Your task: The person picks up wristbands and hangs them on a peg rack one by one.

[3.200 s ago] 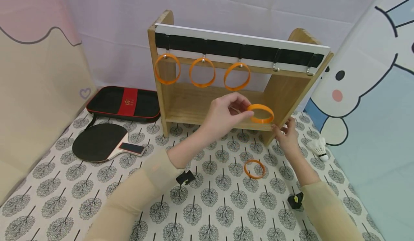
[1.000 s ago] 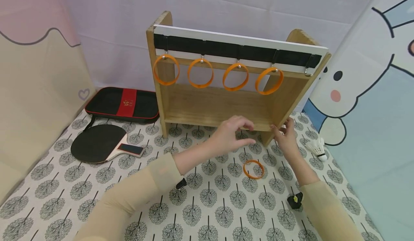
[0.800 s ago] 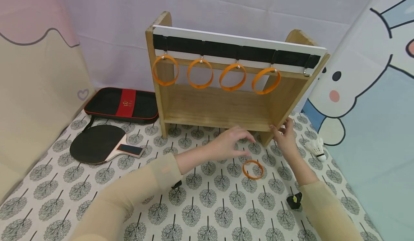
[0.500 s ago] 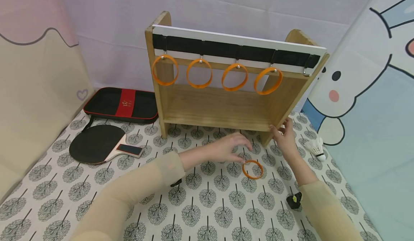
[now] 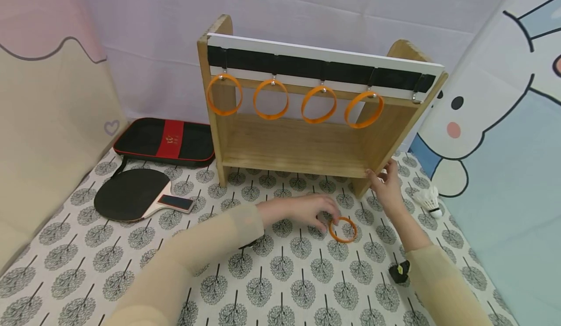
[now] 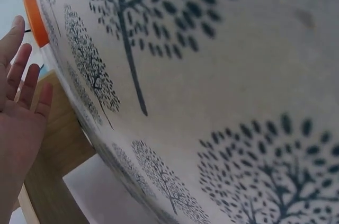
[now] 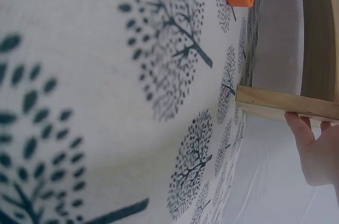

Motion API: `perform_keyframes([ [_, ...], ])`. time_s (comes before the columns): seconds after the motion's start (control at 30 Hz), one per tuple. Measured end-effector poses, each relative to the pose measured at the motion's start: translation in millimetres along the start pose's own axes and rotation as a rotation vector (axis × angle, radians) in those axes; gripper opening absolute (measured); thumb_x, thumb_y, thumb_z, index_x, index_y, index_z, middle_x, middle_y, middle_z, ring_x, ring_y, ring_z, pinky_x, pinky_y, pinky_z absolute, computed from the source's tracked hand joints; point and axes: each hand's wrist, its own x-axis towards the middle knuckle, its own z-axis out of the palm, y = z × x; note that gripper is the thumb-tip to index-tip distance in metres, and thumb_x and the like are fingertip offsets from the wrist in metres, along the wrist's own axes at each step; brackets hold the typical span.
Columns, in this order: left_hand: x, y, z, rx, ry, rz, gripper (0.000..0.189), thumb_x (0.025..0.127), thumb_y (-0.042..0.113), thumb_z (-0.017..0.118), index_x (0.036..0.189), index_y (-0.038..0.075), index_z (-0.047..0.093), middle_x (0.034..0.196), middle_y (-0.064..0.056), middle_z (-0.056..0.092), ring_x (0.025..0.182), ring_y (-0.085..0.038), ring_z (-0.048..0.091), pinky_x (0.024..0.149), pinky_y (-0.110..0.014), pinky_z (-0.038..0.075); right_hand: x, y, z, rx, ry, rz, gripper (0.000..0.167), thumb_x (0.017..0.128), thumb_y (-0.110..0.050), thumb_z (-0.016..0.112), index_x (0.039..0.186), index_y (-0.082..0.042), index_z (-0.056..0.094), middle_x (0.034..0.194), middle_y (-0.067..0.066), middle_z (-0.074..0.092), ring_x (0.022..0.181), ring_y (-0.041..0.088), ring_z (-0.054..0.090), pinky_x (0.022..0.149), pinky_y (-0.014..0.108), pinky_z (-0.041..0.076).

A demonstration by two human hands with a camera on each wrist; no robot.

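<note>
On the tablecloth lies an orange ring (image 5: 344,241), its left rim beside my left hand (image 5: 312,210). The fingers are loosely bent, fingertips right at that rim. In the left wrist view the thumb (image 6: 11,39) points toward the same ring (image 6: 36,18). My right hand (image 5: 387,190) grips the lower right side panel of a wooden shelf (image 5: 298,146); the right wrist view shows its fingers at the panel's edge (image 7: 286,102). Several orange rings hang from hooks along the shelf's top strip, one of them the ring (image 5: 362,126) second from the right. The rightmost hook (image 5: 415,98) is bare.
A black table tennis bat (image 5: 133,194) lies on the left, in front of a black case (image 5: 146,138) with a red band. Right of the shelf a white shuttlecock (image 5: 428,202) lies near the table's edge. Printed curtains stand behind and at both sides.
The ring that my left hand pinched at first now hangs on the second hook from the right. That hand has since moved down to the ring on the table. My right hand stays put.
</note>
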Motion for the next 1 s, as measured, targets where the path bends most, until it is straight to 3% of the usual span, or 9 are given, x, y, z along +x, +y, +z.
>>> perform_keyframes([
  [0.27, 6.4, 2.3, 4.3, 0.107, -0.053, -0.024, 0.027, 0.079, 0.03, 0.075, 0.104, 0.025, 0.069, 0.124, 0.009, 0.057, 0.119, -0.007, 0.043, 0.106, -0.025, 0.033, 9.4, 20.2, -0.4, 0.015, 0.012, -0.014, 0.058, 0.098, -0.023, 0.05, 0.144, -0.013, 0.016, 0.143, 0.018, 0.031, 0.114, 0.021, 0.045, 0.08, 0.022, 0.054],
  [0.7, 5.8, 2.1, 7.7, 0.098, -0.06, -0.041, 0.008, 0.079, 0.028, 0.074, 0.083, 0.024, 0.069, 0.119, 0.01, 0.059, 0.117, -0.006, 0.046, 0.104, -0.021, 0.034, 10.2, 25.0, 0.5, 0.026, 0.014, -0.002, 0.057, 0.098, -0.023, 0.051, 0.142, -0.013, 0.017, 0.141, 0.015, 0.032, 0.112, 0.015, 0.046, 0.079, 0.019, 0.053],
  [1.0, 4.7, 5.8, 7.1, 0.071, -0.035, -0.036, 0.013, 0.081, 0.032, 0.072, 0.086, 0.021, 0.067, 0.089, 0.014, 0.059, 0.086, 0.0, 0.051, 0.08, -0.011, 0.04, -2.8, -2.6, 2.0, 0.0, 0.014, -0.014, 0.054, 0.098, -0.016, 0.048, 0.142, -0.006, 0.017, 0.14, 0.022, 0.031, 0.109, 0.015, 0.045, 0.085, 0.032, 0.054],
])
